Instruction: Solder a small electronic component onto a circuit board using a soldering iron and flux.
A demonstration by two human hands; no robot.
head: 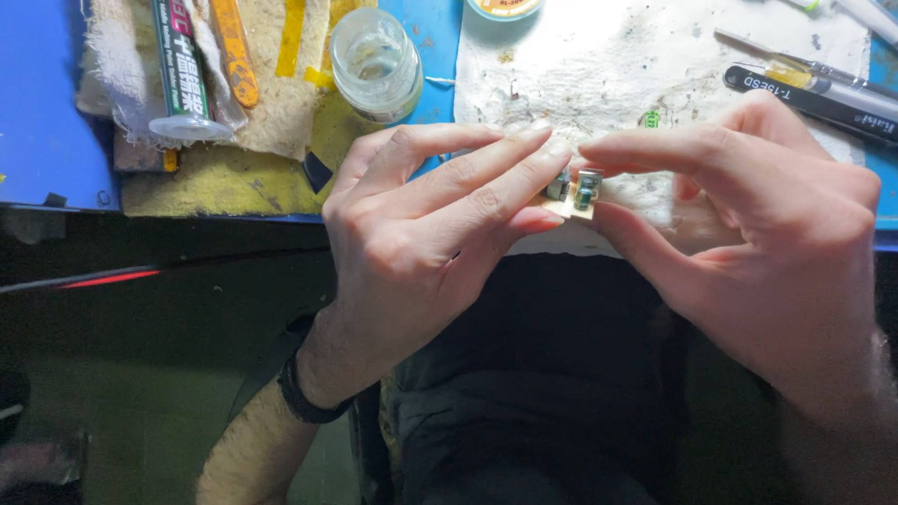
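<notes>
Blue surface [37, 112], stained white cloth [608, 65]. Left hand [421, 224] and right hand [758, 234] are pinching a small component board [572, 192] between fingertips above the surface edge; advise gripping its edges evenly.

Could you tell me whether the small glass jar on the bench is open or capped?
Open: the glass jar shows a bare rim with no cap.

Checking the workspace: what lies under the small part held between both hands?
Under the small part, a stained white cloth on the blue table. The fingers cover the part's edges.
</notes>
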